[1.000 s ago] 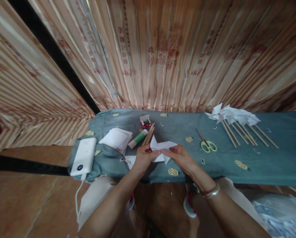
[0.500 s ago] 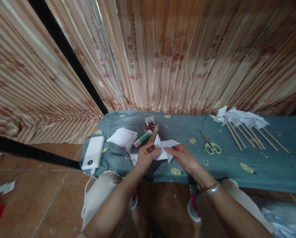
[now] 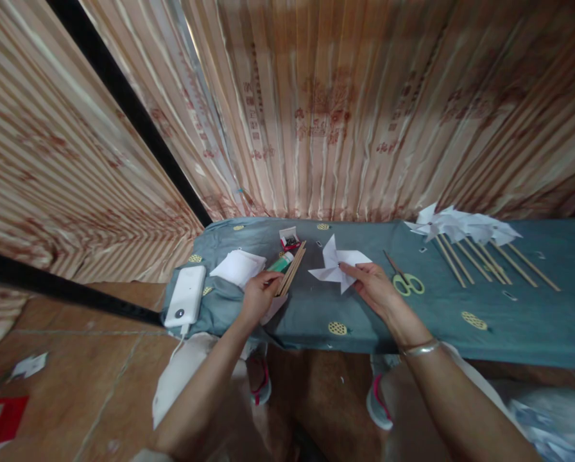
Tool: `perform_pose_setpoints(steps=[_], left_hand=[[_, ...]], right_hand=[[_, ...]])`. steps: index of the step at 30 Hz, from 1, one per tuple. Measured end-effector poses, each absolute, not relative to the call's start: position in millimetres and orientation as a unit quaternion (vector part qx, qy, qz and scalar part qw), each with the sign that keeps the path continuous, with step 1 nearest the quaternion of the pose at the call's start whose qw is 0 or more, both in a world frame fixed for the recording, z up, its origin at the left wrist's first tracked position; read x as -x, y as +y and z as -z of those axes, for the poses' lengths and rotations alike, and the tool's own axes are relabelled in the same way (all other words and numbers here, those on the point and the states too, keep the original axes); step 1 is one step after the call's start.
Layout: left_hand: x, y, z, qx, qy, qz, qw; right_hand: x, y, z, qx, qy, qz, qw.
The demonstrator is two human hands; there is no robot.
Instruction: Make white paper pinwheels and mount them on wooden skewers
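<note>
A folded white paper pinwheel [image 3: 334, 272] is pinched near its centre in my right hand [image 3: 371, 285], with its blades spread above the cloth. My left hand [image 3: 261, 296] is closed at the lower end of several thin wooden sticks [image 3: 294, 268]. Whether its fingertips grip one of them cannot be made out. Beside the sticks lies a green and white glue stick [image 3: 282, 263], partly hidden by that hand. Behind them stands a small open red and white box [image 3: 289, 238] with dark little pieces inside. A white paper piece [image 3: 274, 309] shows under my left hand.
A stack of white paper [image 3: 238, 266] and a white power bank [image 3: 186, 295] with a cable lie at left. Green-handled scissors [image 3: 409, 284] rest right of my right hand. Farther right, several pinwheels on sticks [image 3: 465, 226] lie on the blue-green cloth [image 3: 432, 327]. A curtain [image 3: 316, 128] hangs behind.
My left hand has let go of the pinwheel and moved left and down to the sticks. My right hand has carried the pinwheel a little to the right, and its blades now show fully.
</note>
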State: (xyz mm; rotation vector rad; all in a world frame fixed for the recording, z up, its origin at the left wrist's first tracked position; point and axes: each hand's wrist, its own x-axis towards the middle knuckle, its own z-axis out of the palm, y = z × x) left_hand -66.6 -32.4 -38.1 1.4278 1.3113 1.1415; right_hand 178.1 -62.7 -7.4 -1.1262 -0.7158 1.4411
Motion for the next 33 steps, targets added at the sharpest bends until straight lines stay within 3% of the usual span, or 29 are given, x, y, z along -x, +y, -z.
perform_pose_setpoints(steps=[20,28,33], left_hand=[[131.5,-14.4,24.7,-0.715,0.596,-0.334,0.149],[52.2,-22.0,32.8,-0.828,0.495,-0.203,0.169],[20.5,-10.4,35.6,-0.842,0.508,-0.122,0.134]], right_hand=[[-206.6,-69.6,2.9,0.464,-0.302,-0.601,0.577],[-208.5,-66.7,-2.1,0.464,-0.286,-0.597,0.589],[-212.2,-65.4,-2.6,0.464,-0.271,-0.6,0.592]])
